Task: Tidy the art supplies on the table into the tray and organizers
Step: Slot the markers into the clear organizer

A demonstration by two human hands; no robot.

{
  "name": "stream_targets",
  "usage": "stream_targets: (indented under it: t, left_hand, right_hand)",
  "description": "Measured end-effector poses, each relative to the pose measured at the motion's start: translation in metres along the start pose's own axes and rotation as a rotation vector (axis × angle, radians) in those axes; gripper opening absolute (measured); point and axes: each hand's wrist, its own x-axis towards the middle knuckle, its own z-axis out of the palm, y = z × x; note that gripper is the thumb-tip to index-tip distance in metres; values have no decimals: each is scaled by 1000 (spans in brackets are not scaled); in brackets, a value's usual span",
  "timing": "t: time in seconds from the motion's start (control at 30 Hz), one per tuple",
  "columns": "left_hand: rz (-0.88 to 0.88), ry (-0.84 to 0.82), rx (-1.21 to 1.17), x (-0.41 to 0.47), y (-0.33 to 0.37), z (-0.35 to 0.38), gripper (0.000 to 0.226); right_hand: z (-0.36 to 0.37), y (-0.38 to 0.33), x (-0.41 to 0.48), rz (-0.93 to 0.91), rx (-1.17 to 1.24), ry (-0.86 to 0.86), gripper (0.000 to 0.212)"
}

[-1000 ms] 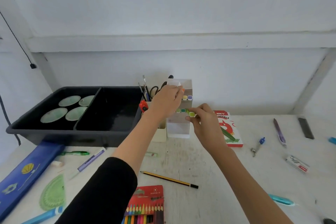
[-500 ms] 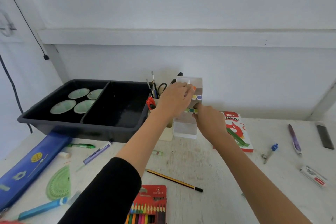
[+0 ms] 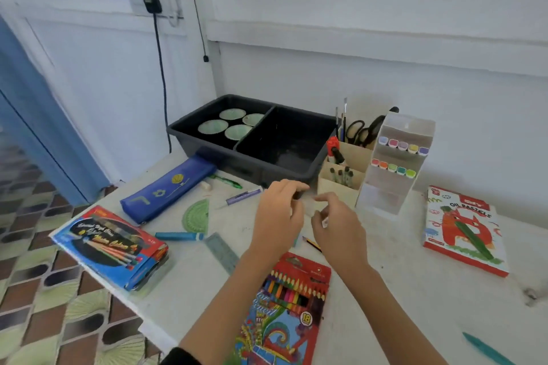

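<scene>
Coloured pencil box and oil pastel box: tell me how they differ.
The coloured pencil box is red with a window showing pencils; the oil pastel box is white with a red cat drawing. The pencil box lies near the front edge; the pastel box lies further back on the right. Both lie flat on the table, outside the tray.
</scene>
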Motion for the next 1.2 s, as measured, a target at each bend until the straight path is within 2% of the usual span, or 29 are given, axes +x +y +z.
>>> stream_targets:
  t: [0.13, 0.27, 0.33, 0.43, 0.6, 0.73, 0.83, 0.93, 1.03, 1.1, 1.2]
  left_hand:
    - [-188, -21, 142, -29, -42, -40, 32]
    - [-308, -266, 413, -49, -82, -78, 41]
    - [-326, -372, 534, -54, -98, -93, 46]
    - [-315, -502, 710, -53, -112, -106, 40]
    - [-226, -581, 860, -37, -123, -105, 31]
    - [-144, -543, 721, -19, -132, -103, 33]
    - [-135, -387, 406, -1, -134, -104, 29]
    - [-174, -232, 131, 20, -137, -110, 23]
    - [-165, -105, -38, 38, -144, -122, 22]
    - [-200, -65, -130, 47, -151, -131, 23]
    - [-264, 22, -239, 56, -165, -141, 26]
  right_hand:
    - [31, -20, -13, -101, 69, -133, 22]
    - [50, -38, -21, -149, 117, -262, 21]
    - [60, -45, -22, -158, 143, -307, 19]
    - [77, -52, -15, -159, 150, -318, 19]
    - [102, -64, 7, -167, 17, -308, 23]
    - [110, -68, 34, -196, -148, -280, 33]
    - [116, -72, 56, -293, -305, -316, 46]
    - [128, -73, 70, -304, -471, -389, 58]
    - [141, -69, 73, -347, -608, -384, 46]
    - [146, -67, 72, -365, -540, -358, 33]
    - [146, -75, 68, -268, -86, -364, 24]
